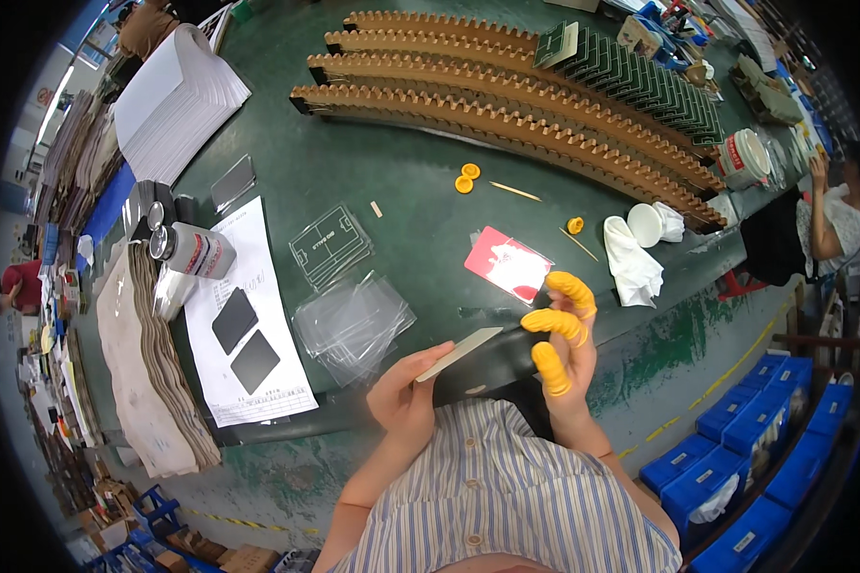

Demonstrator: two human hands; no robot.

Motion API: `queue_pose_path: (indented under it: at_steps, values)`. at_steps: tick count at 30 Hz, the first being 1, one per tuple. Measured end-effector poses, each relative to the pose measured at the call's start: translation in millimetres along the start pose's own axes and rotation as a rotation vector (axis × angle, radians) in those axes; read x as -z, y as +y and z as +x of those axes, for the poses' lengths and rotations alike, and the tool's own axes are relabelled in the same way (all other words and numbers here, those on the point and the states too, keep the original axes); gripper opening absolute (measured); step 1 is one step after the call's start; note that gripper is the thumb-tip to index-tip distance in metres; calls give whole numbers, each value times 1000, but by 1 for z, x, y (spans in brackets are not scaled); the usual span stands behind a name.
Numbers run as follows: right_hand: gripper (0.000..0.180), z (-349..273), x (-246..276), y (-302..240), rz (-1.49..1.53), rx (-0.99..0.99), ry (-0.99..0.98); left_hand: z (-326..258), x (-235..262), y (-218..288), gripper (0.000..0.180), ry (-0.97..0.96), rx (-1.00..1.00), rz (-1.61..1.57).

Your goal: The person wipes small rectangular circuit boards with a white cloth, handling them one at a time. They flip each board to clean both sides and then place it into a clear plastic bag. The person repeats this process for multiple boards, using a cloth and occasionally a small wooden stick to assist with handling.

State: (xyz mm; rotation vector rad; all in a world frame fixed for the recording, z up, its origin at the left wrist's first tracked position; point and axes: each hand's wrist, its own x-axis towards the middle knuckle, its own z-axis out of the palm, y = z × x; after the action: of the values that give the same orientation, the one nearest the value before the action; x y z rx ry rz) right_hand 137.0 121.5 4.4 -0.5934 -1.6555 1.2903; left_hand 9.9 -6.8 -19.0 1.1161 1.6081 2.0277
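My left hand (401, 393) pinches a thin, pale flat plate (461, 353) by its edge, tilted over the table's near edge. To the right of it, my right hand (571, 368) is raised with fingers apart and nothing held; yellow ribbed finger cots (556, 327) cover several of its fingers. Just beyond that hand lies a red and white card (506, 263). Loose yellow finger cots (466, 179) and a thin wooden stick (516, 191) rest farther back. Clear plastic sheets (354, 325) lie left of the card, near a clear piece with green line markings (331, 246).
Long notched wooden racks (420, 107) span the back, with green plates (631, 76) standing at their right. A white cloth (631, 263) lies right. On the left are a metal-topped bottle (196, 250), a paper sheet (210, 329) bearing two dark plates (255, 363), and stacked brown sheets (148, 363).
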Motion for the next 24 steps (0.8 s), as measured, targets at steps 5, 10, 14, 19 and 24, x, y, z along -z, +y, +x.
queue_pose_path:
  at_steps: [5, 10, 14, 19, 24]
  values:
    - [21, -2, -1, -12, -589, 198, -43, -1, 1, -1, 8, -4, -2, 11]
    - [23, -1, -4, -9, -651, 289, -42, 0, 1, 0, 8, -6, -8, 36]
    - [25, -2, -7, -9, -676, 292, -48, 1, 0, 2, 8, -2, -9, 32]
    - [25, -2, -7, -7, -692, 332, 4, 2, 0, 2, 7, -12, 3, 36]
    - [23, -1, -6, -8, -713, 318, 26, 2, 1, 3, 7, -15, 24, 48]
